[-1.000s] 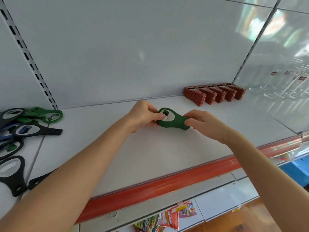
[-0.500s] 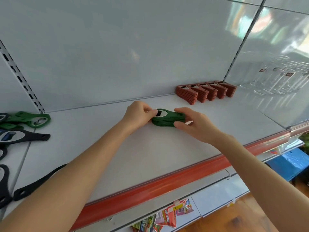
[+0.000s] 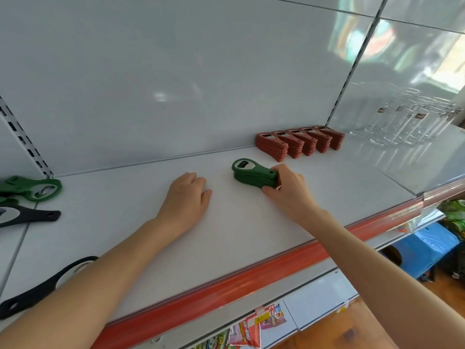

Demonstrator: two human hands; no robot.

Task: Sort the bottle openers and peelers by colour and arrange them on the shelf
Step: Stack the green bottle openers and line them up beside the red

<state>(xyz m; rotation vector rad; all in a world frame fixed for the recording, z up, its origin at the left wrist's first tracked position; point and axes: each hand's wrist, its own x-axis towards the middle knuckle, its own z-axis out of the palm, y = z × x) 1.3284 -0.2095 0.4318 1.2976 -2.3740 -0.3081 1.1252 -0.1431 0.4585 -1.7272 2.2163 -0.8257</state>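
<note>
Near the middle of the frame, the right hand [image 3: 289, 191] grips the handle end of a green stack of openers [image 3: 250, 173]. The stack lies on the shelf [image 3: 251, 248], near the five red stacks [image 3: 299, 143]. The left hand [image 3: 186, 199] rests relaxed on the shelf and holds nothing. I think red is finished and green is begun. The loose openers [image 3: 35, 188] at the left edge are not yet sorted.

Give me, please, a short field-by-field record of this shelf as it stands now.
Left hand: rests on the shelf, holding nothing
Right hand: grips the handle end of the green opener stack
Red opener stacks: five in a row against the back wall, right of the green stack
Loose openers: green and black, unsorted, far left
Glasses: far right, on the adjoining shelf
</note>
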